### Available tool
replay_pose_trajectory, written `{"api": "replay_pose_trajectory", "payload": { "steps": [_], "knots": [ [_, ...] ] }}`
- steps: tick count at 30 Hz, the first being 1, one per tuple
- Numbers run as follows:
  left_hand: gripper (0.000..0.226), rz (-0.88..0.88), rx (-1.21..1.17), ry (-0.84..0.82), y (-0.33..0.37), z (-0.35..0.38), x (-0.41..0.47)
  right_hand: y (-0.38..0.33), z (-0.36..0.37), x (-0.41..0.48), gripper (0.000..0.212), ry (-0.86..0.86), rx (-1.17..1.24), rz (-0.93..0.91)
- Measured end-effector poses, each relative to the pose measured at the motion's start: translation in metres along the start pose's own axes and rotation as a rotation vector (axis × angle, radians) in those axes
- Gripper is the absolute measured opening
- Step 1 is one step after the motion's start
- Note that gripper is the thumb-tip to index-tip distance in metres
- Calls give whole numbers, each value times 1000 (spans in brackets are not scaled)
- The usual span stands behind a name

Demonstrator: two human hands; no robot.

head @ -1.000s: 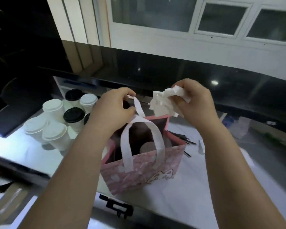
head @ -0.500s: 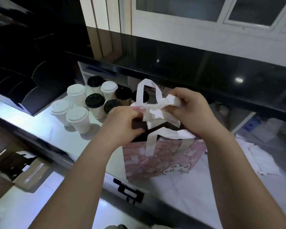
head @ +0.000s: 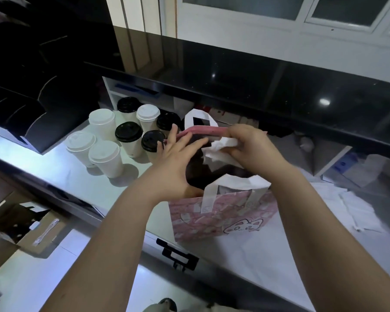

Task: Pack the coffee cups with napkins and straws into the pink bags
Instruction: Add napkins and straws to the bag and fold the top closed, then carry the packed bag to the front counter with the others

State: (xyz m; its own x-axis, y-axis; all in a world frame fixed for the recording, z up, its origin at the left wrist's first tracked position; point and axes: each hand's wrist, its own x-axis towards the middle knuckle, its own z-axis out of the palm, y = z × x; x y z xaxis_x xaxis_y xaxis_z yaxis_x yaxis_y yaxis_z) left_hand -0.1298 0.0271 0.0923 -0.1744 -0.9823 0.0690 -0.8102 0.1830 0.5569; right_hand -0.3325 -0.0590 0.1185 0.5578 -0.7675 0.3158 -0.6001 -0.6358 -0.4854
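Right hand (head: pixel 250 149) fingers clamped the napkin (head: pixel 220 147), judged soft, light, best pinched mid-bunch; left hand (head: pixel 176 158) fingers, straight and apart, lay at the pink bag (head: pixel 221 218) rim beside them.

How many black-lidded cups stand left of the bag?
4: back cup, middle cup, right cup by the bag, near cup beside the left hand. Others may hide behind the bag.

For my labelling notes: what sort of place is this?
Probably the staff side of a café: white paper cups with black or white lids stand on a white worktop below a raised glossy black counter, beside a pink patterned carrier bag.
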Motion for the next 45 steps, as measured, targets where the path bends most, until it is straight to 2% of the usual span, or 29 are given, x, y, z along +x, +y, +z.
{"api": "replay_pose_trajectory", "payload": {
  "steps": [3,6,9,14,18,22,25,27,28,33,35,36,40,43,45],
  "knots": [
    [109,21,-15,-2,1,0,-1,3,3,1,28,-37,-172,-91],
    [102,33,-35,47,0,-1,-1,3,0,1,35,-74,-159,-101],
    [84,78,-119,179,-4,-2,-2,2,-7,-6,32,-6,-2,-52],
    [54,152,-149,443,-11,1,-3,5,-23,-22,29,149,428,85],
    [37,152,-430,558,-16,1,-12,18,-37,-42,24,261,666,112],
    [40,98,-681,449,-34,6,-27,30,-36,-59,24,330,749,205],
    [69,66,-973,109,-49,8,-37,33,-29,-62,23,334,728,232],
    [88,60,-980,-69,-54,14,-40,34,-27,-62,23,363,711,242],
    [93,53,-959,-96,-54,19,-39,35,-27,-63,23,384,701,249],
    [83,-4,-940,97,-46,38,-27,48,-25,-79,17,561,748,293],
    [77,-3,-951,146,-48,45,-22,57,-21,-92,22,591,821,350],
    [75,-13,-973,153,-49,48,-20,63,-18,-100,25,561,857,382],
    [65,-44,-1037,176,-48,59,-6,78,-1,-132,28,257,966,416],
    [57,-75,-1037,223,-40,67,11,84,6,-143,32,256,1064,503],
    [48,-56,-1050,208,-35,73,22,86,4,-150,42,219,1138,497]
  ]
}}
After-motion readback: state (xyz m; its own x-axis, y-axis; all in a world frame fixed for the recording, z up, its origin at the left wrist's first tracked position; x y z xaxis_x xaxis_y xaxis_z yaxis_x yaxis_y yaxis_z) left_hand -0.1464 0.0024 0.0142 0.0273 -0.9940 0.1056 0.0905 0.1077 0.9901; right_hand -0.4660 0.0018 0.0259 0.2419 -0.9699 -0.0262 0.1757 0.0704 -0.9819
